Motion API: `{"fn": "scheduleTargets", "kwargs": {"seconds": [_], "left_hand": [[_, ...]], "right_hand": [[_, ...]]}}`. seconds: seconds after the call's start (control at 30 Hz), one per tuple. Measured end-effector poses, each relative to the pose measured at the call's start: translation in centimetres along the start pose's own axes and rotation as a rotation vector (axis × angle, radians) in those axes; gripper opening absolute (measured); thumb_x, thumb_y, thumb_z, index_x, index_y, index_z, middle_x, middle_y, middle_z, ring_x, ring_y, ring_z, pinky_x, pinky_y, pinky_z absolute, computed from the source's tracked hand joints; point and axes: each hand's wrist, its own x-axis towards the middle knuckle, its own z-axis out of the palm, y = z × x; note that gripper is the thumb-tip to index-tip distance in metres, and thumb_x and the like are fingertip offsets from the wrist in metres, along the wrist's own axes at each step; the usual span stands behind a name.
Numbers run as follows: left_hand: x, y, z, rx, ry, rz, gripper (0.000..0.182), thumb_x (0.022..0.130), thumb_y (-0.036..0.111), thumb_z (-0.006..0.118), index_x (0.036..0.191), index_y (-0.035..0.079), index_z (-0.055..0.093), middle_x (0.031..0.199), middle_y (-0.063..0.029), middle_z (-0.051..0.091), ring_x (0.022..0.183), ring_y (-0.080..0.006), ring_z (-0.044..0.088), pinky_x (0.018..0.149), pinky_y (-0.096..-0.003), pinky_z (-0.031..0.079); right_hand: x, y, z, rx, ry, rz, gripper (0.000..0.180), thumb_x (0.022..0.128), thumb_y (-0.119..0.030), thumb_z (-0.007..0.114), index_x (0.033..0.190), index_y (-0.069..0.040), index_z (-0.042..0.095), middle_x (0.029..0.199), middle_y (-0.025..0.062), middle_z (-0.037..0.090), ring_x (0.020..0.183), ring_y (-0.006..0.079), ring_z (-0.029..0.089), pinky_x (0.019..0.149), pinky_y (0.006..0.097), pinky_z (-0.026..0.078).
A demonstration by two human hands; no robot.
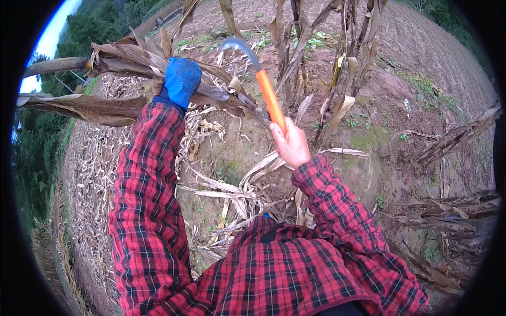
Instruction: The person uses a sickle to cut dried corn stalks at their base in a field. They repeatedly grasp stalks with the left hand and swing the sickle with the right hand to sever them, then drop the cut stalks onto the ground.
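Observation:
My left hand (pixel 182 82), in a blue glove, is closed round a bundle of dry corn stalks (pixel 128 59) with withered brown leaves. The bundle slants from the upper left down towards my right hand. My bare right hand (pixel 291 143) grips the orange handle of a sickle (pixel 272 96). Its curved metal blade points up and bends to the left, slightly blurred. The lower end of the stalks passes close to the handle; whether they touch I cannot tell.
Standing dry corn stalks (pixel 304 51) rise ahead, some by a cut yellowish stalk (pixel 337 72). Dry leaves (pixel 237 193) litter the soil before me. More withered stalks (pixel 454 213) lie at the right. Husk-strewn ground (pixel 95 173) slopes off at the left, with trees beyond.

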Motion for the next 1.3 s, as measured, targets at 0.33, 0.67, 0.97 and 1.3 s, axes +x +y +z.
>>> {"fn": "scheduleTargets", "kwargs": {"seconds": [0.33, 0.67, 0.97, 1.3], "left_hand": [[0.2, -0.7, -0.3, -0.003, 0.039, 0.027, 0.008, 0.068, 0.014, 0.056, 0.063, 0.010, 0.061, 0.058, -0.0108, 0.058, 0.060, -0.0268, 0.061, 0.051, -0.0405, 0.046], [-11.0, 10.2, 4.3, -0.483, -0.811, -0.280, 0.052, 0.056, 0.060, 0.068, 0.088, 0.019, 0.068, 0.079, -0.0049, 0.067, 0.070, -0.0194, 0.064, 0.062, -0.0340, 0.050], [-7.3, 33.5, -4.9, -1.950, -0.801, -0.192, 0.079, 0.057, 0.060, 0.070, 0.111, 0.004, 0.057, 0.102, -0.0153, 0.061, 0.092, -0.0274, 0.059, 0.082, -0.0339, 0.043], [-4.9, 33.4, -19.1, -1.693, -0.429, -0.100, 0.090, 0.072, 0.059, 0.058, 0.136, 0.004, 0.025, 0.126, -0.0225, 0.043, 0.113, -0.0365, 0.045, 0.095, -0.0402, 0.036]], "right_hand": [[-1.5, 13.3, 5.8, -0.391, -0.168, 0.193, 0.031, 0.085, -0.026, 0.054, 0.106, -0.003, 0.051, 0.082, 0.0221, 0.059, 0.081, 0.0371, 0.060, 0.073, 0.0406, 0.046], [-25.9, 7.4, -17.1, 0.330, -0.251, 0.802, 0.020, 0.091, -0.025, 0.047, 0.095, -0.006, 0.046, 0.058, -0.0020, 0.043, 0.042, 0.0065, 0.041, 0.039, 0.0215, 0.035], [-27.5, 8.8, -19.2, 0.560, 0.673, 0.532, 0.021, 0.084, -0.016, 0.059, 0.088, -0.009, 0.039, 0.063, 0.0014, 0.046, 0.044, 0.0099, 0.044, 0.038, 0.0250, 0.040], [-16.4, 12.3, -9.4, 0.268, 0.200, 0.553, 0.025, 0.079, -0.017, 0.063, 0.101, -0.007, 0.055, 0.082, 0.0022, 0.058, 0.065, 0.0119, 0.055, 0.052, 0.0261, 0.046]]}}
